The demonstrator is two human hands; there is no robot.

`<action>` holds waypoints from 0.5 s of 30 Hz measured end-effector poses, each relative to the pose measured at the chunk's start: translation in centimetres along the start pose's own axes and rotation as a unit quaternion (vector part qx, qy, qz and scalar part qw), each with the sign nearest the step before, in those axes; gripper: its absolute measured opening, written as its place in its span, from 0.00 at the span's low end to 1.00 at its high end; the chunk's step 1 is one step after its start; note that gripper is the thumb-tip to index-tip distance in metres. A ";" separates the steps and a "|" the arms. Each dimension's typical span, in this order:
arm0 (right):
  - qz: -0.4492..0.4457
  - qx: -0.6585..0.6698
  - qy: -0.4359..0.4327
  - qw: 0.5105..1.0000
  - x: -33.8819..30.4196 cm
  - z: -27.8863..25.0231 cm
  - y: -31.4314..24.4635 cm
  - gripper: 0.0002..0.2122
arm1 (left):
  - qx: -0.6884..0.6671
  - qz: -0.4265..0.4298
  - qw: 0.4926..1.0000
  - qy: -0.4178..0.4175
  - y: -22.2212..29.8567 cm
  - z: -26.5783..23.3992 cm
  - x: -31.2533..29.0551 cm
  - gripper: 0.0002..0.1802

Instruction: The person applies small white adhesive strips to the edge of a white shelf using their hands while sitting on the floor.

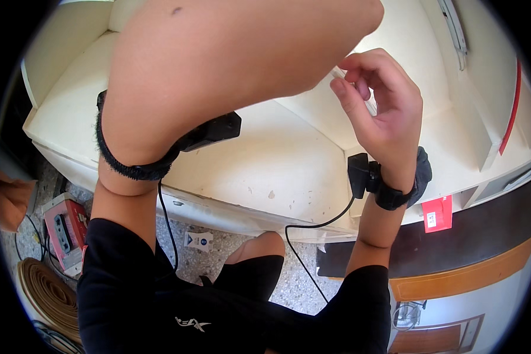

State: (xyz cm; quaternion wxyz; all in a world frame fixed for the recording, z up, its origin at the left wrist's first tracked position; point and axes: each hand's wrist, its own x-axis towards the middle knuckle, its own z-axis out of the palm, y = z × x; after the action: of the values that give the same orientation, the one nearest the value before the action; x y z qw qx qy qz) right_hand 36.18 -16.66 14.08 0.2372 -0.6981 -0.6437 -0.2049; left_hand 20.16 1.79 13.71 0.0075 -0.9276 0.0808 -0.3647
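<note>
My left hand (248, 50) is raised very close to the view, its back filling the upper middle. Its fingers are out of sight, so what they do or hold cannot be told. To its right, my right hand (389, 103) is curled, thumb and fingers closed round a thin whitish strip (370, 107). Only short pieces of the strip show between the fingers and by the thumb tip. Both hands are over a cream-coloured cabinet (248, 171) with worn, chipped paint. Black straps with small dark modules circle both wrists.
Black cables (318, 226) hang from the wrist modules. A red packet (436, 213) sits at the cabinet's right edge. On the speckled floor are a white card (199, 241), a red-and-grey box (65, 233) and a brown coiled strip (50, 292). An upright panel (484, 112) stands at right.
</note>
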 end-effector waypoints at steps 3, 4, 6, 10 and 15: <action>-0.011 -0.049 -0.001 0.999 0.4 0.0 -0.5 0.05 | -0.028 0.022 0.997 -0.064 -1.0 -1.0 1.0 0.03; -0.013 -0.065 -0.009 0.998 0.6 -0.1 -0.8 0.05 | -0.033 0.047 0.998 -0.015 -1.5 -0.3 1.0 0.03; -0.013 -0.098 -0.026 0.995 1.0 -0.3 -1.1 0.04 | -0.038 0.107 0.980 0.164 -2.3 3.7 0.2 0.02; 0.009 -0.088 -0.119 0.989 2.8 -1.0 -1.5 0.05 | -0.098 0.048 0.992 0.063 -1.5 1.0 0.0 0.02; 0.018 -0.057 -0.186 0.981 3.1 -1.6 -0.6 0.06 | -0.120 0.045 0.990 0.058 -1.4 0.8 -0.3 0.05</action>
State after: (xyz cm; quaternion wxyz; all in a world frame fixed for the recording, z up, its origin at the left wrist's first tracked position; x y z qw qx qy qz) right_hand 35.93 -15.06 17.23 0.0769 -0.7476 -0.6515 -0.1032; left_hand 20.75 3.15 13.01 -0.0924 -0.8943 0.1664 -0.4050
